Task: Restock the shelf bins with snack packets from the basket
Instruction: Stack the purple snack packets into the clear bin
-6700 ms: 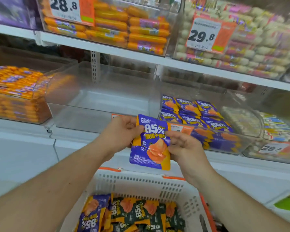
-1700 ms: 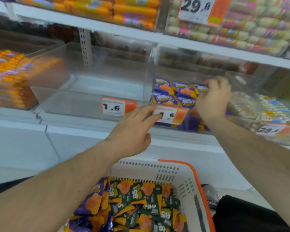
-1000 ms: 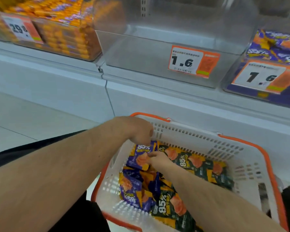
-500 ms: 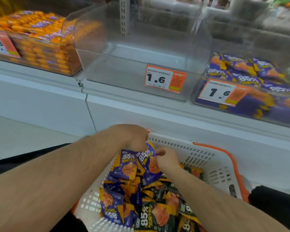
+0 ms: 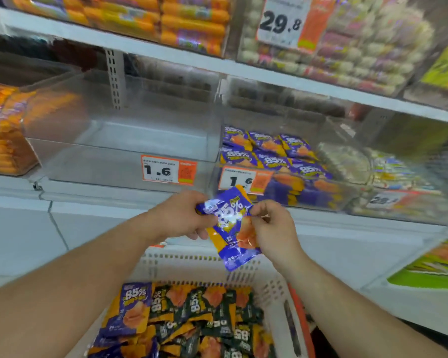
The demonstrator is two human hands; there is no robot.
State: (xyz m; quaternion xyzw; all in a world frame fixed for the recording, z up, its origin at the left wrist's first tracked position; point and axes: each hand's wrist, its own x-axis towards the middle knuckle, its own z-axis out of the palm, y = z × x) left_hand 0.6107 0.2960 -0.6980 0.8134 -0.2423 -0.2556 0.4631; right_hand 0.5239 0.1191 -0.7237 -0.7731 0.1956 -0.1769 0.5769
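A purple and orange snack packet [image 5: 232, 236] hangs in front of the shelf, above the basket. My left hand [image 5: 181, 215] grips its upper left edge, and my right hand [image 5: 272, 228] pinches its right side. Below, the white basket [image 5: 204, 264] with an orange rim holds several purple and dark green packets [image 5: 192, 319]. A clear shelf bin [image 5: 282, 161] on the right, behind a 1.6 price tag, holds several purple packets. Left of it stands another clear bin [image 5: 130, 140] with nothing in it.
A bin of orange sausage packs [image 5: 5, 130] sits at the far left. The upper shelf [image 5: 217, 63] carries orange sausages and pale round snacks with a 29.8 tag. More packed bins [image 5: 388, 171] lie to the right. Green packaging [image 5: 429, 272] is at the lower right.
Both hands have risen out of the basket with purple packet(s) and now hold one in front of the shelf. The view has tilted up from the basket to the bins.
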